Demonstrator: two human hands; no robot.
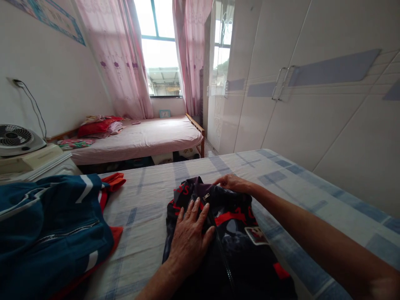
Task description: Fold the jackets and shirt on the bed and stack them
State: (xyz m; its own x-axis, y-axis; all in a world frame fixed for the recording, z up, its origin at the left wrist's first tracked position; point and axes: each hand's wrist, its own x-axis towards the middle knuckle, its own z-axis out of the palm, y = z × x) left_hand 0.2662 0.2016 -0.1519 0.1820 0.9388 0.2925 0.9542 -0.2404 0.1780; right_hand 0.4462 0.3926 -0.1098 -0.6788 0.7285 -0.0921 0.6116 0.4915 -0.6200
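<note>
A black zip-up jacket (231, 250) with red lettering and a square patch lies on the checked bed sheet in front of me. My left hand (192, 233) rests flat on its upper front beside the zipper, fingers spread. At the collar's right side is my right hand (233, 182), its fingers reaching to the collar edge; the fingertips are partly hidden against the cloth, so whether they pinch it is unclear. A teal jacket (62, 212) with white stripes and red-orange lining lies to the left, apart from both hands.
The blue-and-white bed (146, 216) fills the foreground. Behind it stands a second bed (150, 135) with a red bundle (96, 127). A fan (18, 137) sits at the left. White wardrobes (328, 116) line the right side, and pink curtains (118, 54) frame the window.
</note>
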